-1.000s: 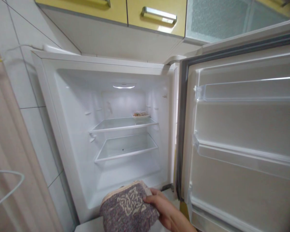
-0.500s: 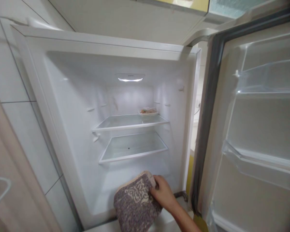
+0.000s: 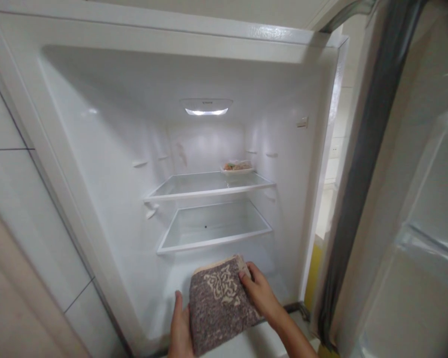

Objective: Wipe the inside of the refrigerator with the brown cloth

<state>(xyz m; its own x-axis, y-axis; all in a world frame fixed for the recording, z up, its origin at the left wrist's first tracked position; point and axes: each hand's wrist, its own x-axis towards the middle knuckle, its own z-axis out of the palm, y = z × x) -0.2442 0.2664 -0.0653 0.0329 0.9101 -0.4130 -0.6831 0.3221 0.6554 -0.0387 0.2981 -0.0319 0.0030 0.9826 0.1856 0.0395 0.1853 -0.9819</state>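
A refrigerator (image 3: 164,32) filled most of the frame, its door (image 3: 392,199) standing open along the right side. Inside, near the frame's centre, an upper glass shelf (image 3: 194,184) sat above a lower glass shelf (image 3: 224,226). A folded towel (image 3: 224,308), greyish purple with a cream motif, was at lower centre, held up before the opening. The right hand (image 3: 259,291) was closed on its right-hand corner, thumb on top, fingers tucked under. The left hand (image 3: 181,333), at the towel's left edge, was loosely spread, thumb raised off the cloth; whether its fingers supported the underside could not be told. The step in hand looked like two-handed handling of the towel; a next move would call for keeping that corner firmly pinched. A wrapped food tray (image 3: 238,167) rested at the upper shelf's back right; a dark speck (image 3: 205,226) marked the lower one.
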